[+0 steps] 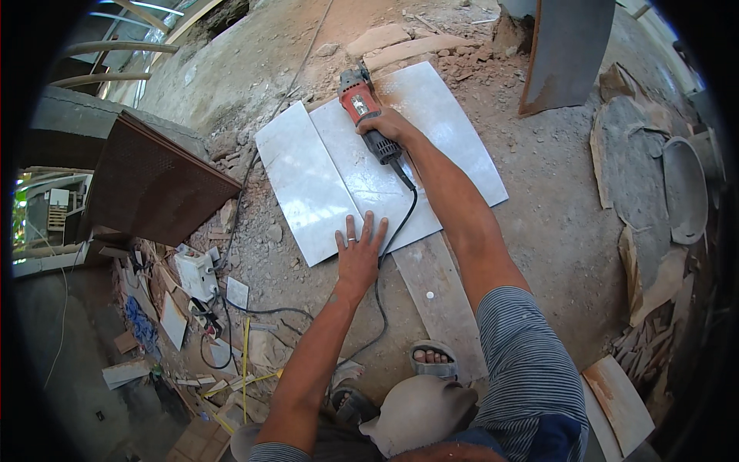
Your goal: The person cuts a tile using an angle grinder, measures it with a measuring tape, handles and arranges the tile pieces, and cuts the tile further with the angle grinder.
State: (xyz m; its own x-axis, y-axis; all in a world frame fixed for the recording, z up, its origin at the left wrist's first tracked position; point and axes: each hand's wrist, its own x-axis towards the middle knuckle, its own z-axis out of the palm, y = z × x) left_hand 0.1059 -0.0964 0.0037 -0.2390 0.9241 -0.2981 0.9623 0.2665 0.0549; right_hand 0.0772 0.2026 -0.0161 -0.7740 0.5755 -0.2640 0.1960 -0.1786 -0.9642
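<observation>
My right hand is closed around a red and black angle grinder, which lies over a large white marble-look tile. A narrower white tile piece lies along that tile's left side, with a straight line between the two. My left hand rests near the lower end of that line, fingers spread on the tile surface. The grinder's black cord runs down past my left hand. A worn board extends from under the tiles toward my sandalled feet.
Brown stacked tiles lean at left above a white socket box, cables, offcuts and a yellow tape measure. Rubble and an upright grey panel are at the back. A grey basin and torn sacking lie at right.
</observation>
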